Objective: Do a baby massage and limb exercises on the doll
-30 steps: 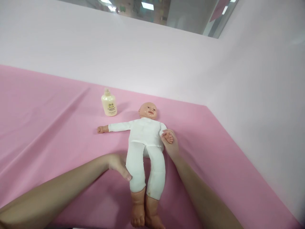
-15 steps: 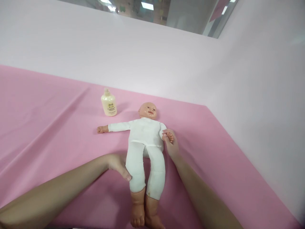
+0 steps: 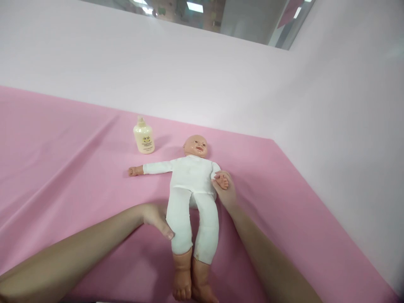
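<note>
A baby doll [image 3: 193,174] in a white cloth suit lies on its back, feet toward me. One of its arms stretches out to the left, and its bare feet lie close together. My right hand [image 3: 227,191] is closed around the doll's other arm near the wrist, with the thumb by the small plastic hand. My left hand [image 3: 158,219] grips the leg on the left side, its thumb on top at the knee. The fingers of that hand are hidden under the leg.
A pale yellow pump bottle [image 3: 144,136] stands upright to the left of the doll's head. Pink cloth [image 3: 78,176] covers the surface, with a long crease at left. White walls [image 3: 158,67] rise behind and at right, with a window [image 3: 246,21] above.
My right thumb has shifted slightly to the left at the doll's hand, and the small hand has tilted a little. The left hand holds the same place.
</note>
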Available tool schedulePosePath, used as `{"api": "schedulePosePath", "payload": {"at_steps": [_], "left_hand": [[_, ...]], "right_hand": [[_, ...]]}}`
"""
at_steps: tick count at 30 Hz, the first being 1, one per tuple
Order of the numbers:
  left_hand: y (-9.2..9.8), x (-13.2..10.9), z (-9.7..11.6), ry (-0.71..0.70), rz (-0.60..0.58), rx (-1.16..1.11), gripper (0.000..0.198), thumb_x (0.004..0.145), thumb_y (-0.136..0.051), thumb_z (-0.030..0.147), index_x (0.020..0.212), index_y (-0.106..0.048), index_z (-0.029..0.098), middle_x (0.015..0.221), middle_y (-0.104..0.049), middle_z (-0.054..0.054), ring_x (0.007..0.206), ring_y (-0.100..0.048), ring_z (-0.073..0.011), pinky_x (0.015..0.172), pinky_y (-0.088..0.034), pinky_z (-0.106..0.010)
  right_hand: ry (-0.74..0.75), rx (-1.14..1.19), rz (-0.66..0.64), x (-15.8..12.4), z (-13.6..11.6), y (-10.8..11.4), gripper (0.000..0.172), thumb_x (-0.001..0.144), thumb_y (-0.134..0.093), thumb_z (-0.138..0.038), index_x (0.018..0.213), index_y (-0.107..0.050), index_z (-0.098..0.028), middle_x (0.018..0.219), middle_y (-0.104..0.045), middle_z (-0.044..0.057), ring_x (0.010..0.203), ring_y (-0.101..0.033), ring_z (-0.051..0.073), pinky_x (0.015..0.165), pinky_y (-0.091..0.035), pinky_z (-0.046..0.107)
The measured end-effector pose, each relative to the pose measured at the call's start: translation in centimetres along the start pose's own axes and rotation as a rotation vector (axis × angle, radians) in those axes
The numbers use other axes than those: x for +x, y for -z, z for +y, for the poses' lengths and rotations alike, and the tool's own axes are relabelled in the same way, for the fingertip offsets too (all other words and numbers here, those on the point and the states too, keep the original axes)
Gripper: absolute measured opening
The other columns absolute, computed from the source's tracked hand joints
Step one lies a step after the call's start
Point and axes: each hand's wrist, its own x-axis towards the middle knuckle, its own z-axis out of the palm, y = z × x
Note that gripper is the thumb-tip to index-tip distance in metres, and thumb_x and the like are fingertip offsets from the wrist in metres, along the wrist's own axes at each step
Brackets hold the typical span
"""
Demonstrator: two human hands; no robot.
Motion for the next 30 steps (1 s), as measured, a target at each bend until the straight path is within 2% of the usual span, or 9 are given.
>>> {"api": "schedulePosePath", "payload": {"at_steps": [4, 16, 22, 26, 30], "left_hand": [[0.09, -0.08, -0.25, 0.017, 0.000, 0.007, 0.063, 0.080, -0.082, 0.048, 0.135, -0.067, 0.021, 0.130, -0.072, -0.007, 0.122, -0.067, -0.0319, 0.103, -0.056, -0.032], [0.16, -0.17, -0.26, 0.043, -0.006, 0.015, 0.066, 0.079, -0.083, 0.049, 0.135, -0.066, 0.017, 0.128, -0.071, -0.009, 0.117, -0.068, -0.0309, 0.100, -0.057, -0.034], [0.16, -0.09, -0.29, 0.059, -0.009, -0.002, 0.066, 0.078, -0.085, 0.045, 0.133, -0.066, 0.013, 0.130, -0.071, -0.011, 0.121, -0.067, -0.0324, 0.101, -0.056, -0.035], [0.11, -0.09, -0.25, 0.058, 0.007, -0.005, 0.066, 0.077, -0.086, 0.045, 0.134, -0.067, 0.017, 0.128, -0.072, -0.007, 0.121, -0.067, -0.0321, 0.103, -0.055, -0.035], [0.04, -0.11, -0.12, 0.074, -0.004, -0.007, 0.063, 0.078, -0.084, 0.046, 0.132, -0.068, 0.020, 0.130, -0.072, -0.007, 0.122, -0.066, -0.0322, 0.103, -0.055, -0.034]], "right_hand": [[-0.006, 0.009, 0.005, 0.03, 0.03, -0.02, 0.008, 0.082, -0.065, -0.034, 0.084, -0.061, -0.026, 0.102, -0.067, 0.005, 0.102, -0.064, 0.025, 0.101, -0.050, 0.045], [-0.019, 0.126, 0.028, 0.10, 0.31, -0.06, 0.019, 0.089, -0.057, -0.042, 0.084, -0.064, -0.025, 0.103, -0.068, 0.006, 0.102, -0.064, 0.024, 0.099, -0.051, 0.043], [-0.022, 0.066, 0.020, -0.02, 0.15, 0.00, 0.016, 0.087, -0.061, -0.042, 0.087, -0.065, -0.026, 0.102, -0.069, 0.005, 0.102, -0.064, 0.024, 0.100, -0.051, 0.044], [-0.008, 0.015, 0.008, -0.07, -0.04, 0.04, 0.013, 0.084, -0.066, -0.039, 0.086, -0.064, -0.026, 0.103, -0.069, 0.005, 0.103, -0.063, 0.025, 0.102, -0.050, 0.044], [-0.024, 0.065, 0.022, -0.03, 0.13, -0.02, 0.016, 0.087, -0.062, -0.042, 0.086, -0.064, -0.026, 0.102, -0.069, 0.006, 0.103, -0.064, 0.025, 0.101, -0.051, 0.045]]}}
